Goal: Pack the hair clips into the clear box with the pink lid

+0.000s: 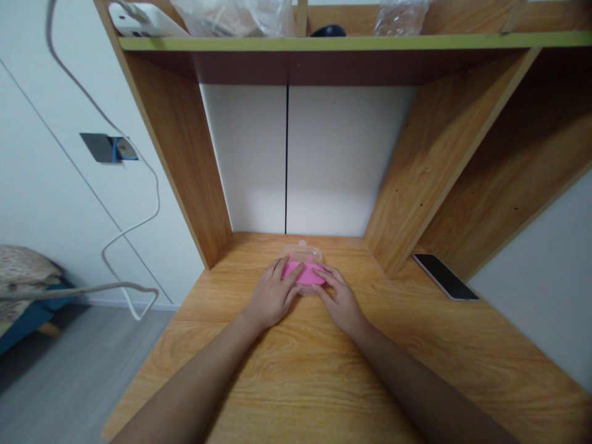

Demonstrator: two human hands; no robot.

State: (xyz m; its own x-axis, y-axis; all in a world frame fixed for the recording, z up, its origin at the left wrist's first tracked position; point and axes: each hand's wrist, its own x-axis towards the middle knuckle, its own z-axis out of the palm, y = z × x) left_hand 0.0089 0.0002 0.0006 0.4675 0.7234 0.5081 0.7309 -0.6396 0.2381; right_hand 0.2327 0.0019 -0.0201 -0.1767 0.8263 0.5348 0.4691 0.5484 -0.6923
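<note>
A small pink object [304,273], flat and rounded at the sides, sits in a clear plastic case [303,251] on the wooden desk. Two little pink bumps stick up along its far edge; its exact kind cannot be made out. The case's transparent lid lies tipped back on the far side, with a small tab at its top. My left hand [274,291] grips the pink object from the left, fingers over its top. From the right, my right hand [341,302] holds its other end, with the thumb at the near edge. Fingers cover both ends.
A dark-screened phone [444,277] lies on the desk at the right, beside a wooden upright panel [444,135]. Overhead, a shelf [324,44] carries a white power strip [143,20] and plastic bags [235,17]. White cable [157,191] hangs at the left.
</note>
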